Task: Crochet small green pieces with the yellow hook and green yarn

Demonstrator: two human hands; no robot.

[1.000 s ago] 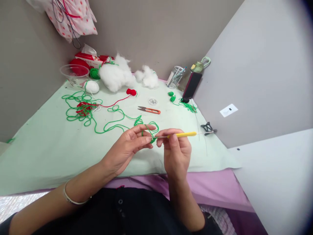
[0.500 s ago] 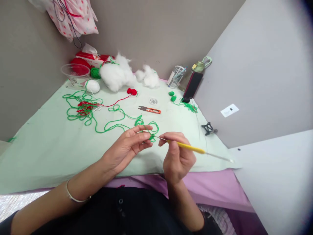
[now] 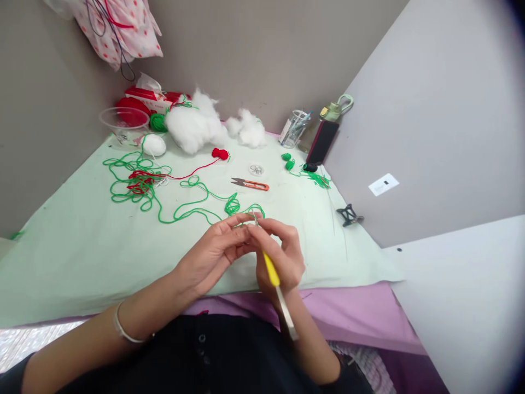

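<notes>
My right hand (image 3: 282,254) is closed around a crochet hook with a yellow grip (image 3: 271,269), its metal handle end pointing down towards me. The hook's thin tip meets the fingertips of my left hand (image 3: 223,241). Pinched in those left fingers is a small green crochet piece, now almost wholly hidden behind both hands. Green yarn (image 3: 197,213) runs from there leftwards over the cloth. Just beyond the hands lie orange thread snips (image 3: 250,184) and a small clear round case (image 3: 256,169) with rings inside.
White stuffing (image 3: 192,126), a white yarn ball (image 3: 154,145), a clear plastic tub (image 3: 125,127) and a tissue box (image 3: 143,96) stand at the back left. A red crocheted piece (image 3: 220,154) lies mid-table. At right are a pen cup (image 3: 293,129), a phone (image 3: 322,142) and a black stand (image 3: 349,215).
My right hand has moved left against my left fingers. The crochet hook has swung from pointing rightwards to pointing down towards me, and the green piece has become covered.
</notes>
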